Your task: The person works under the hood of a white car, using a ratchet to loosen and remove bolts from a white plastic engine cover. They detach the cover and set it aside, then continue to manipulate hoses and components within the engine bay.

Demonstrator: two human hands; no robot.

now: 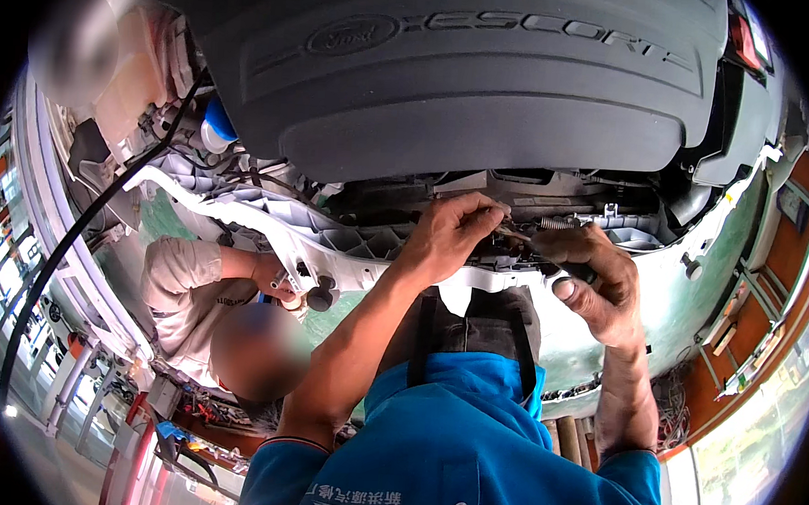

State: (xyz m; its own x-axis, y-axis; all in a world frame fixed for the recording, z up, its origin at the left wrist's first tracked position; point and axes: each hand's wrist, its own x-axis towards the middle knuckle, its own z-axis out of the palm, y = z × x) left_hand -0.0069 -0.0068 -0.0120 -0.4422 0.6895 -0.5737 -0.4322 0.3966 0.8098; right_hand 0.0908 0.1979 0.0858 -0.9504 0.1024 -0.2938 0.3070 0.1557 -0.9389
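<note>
My left hand (451, 235) reaches over the front edge of a car's engine bay, thumb and fingertips pinched together. My right hand (601, 283) is curled beside it, with something dark partly showing between its fingers. A small, thin piece (515, 235) lies between the two hands; its kind is too unclear to tell. Both hands are over the white front cross panel (367, 273), close to a coil spring (560, 222) and dark latch-like parts. My fingers hide much of what they touch.
A large dark grey engine cover (486, 101) fills the far side. At the left, a co-worker (192, 287) crouches, one hand by the car's front. A black hose or cable (86, 218) hangs at far left, near a blue-capped reservoir (217, 124). Shelving (749, 316) stands at right.
</note>
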